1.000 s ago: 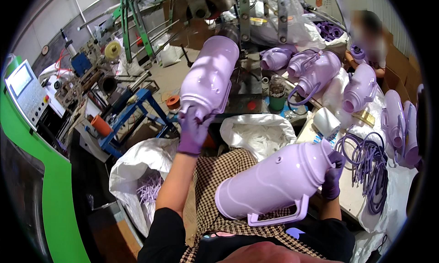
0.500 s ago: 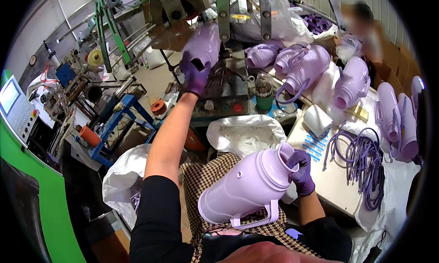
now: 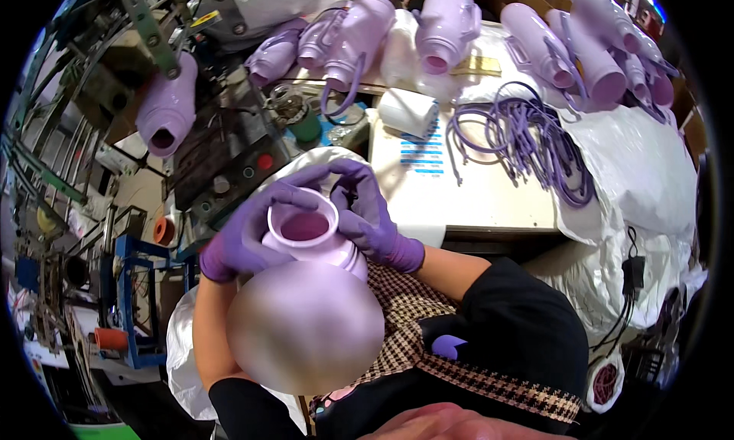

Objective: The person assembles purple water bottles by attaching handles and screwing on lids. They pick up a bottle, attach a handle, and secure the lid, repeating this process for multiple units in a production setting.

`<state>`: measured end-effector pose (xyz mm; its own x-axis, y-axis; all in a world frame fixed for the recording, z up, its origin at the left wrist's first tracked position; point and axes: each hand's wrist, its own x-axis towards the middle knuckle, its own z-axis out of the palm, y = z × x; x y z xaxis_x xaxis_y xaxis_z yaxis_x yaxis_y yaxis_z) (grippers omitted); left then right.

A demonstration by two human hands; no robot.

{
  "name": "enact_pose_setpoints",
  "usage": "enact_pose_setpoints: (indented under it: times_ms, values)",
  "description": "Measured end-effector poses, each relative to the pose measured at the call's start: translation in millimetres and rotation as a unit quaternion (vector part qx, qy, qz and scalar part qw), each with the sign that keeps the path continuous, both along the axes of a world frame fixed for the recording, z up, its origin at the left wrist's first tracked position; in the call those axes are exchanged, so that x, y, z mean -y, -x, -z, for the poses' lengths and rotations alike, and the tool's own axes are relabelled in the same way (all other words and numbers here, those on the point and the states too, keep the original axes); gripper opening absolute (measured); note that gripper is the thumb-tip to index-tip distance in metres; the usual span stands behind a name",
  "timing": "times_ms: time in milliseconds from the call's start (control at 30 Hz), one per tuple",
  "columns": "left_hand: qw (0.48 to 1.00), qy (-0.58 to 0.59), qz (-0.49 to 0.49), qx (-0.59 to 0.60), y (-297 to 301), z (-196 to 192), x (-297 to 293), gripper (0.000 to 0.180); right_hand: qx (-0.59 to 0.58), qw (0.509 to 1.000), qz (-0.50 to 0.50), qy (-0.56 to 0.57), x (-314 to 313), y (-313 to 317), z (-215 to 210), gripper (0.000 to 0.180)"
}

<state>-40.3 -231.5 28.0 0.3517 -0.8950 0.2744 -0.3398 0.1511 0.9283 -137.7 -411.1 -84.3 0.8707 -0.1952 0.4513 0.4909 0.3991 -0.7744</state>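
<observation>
A light purple flask shell is in front of my body, its round mouth facing up. Its lower part is smeared by blur. My left hand, in a purple glove, wraps round the left side of the neck, with fingers reaching over the rim. At the right side of the mouth my right hand, gloved too, is curled with its thumb against the neck. Whether a small thing sits in its fingers is hidden. A second purple flask shell lies tilted in the metal machine, mouth toward me, with neither hand on it.
Several purple flask shells line the table's far side. On the white table lie a white roll and a bundle of purple straps. The machine's dark bed has a red button. A person's arm shows at the far edge.
My left hand has let go of the shell in the machine and come to the one before me. That shell has turned from lying sideways to mouth up. The view has swung right.
</observation>
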Motion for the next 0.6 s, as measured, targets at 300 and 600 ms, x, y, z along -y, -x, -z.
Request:
enact_pose_setpoints:
  times_ms: [300, 600]
  values:
    - [0.889, -0.196, -0.412, 0.036, 41, -97, -51, 0.027, 0.055, 0.76, 0.411, 0.5, 164, 17, 26, 0.027]
    - [0.908, -0.184, -0.365, 0.092, -19, 41, -93, 0.029, -0.312, 0.276, 0.385, 0.824, 394, 47, 104, 0.037]
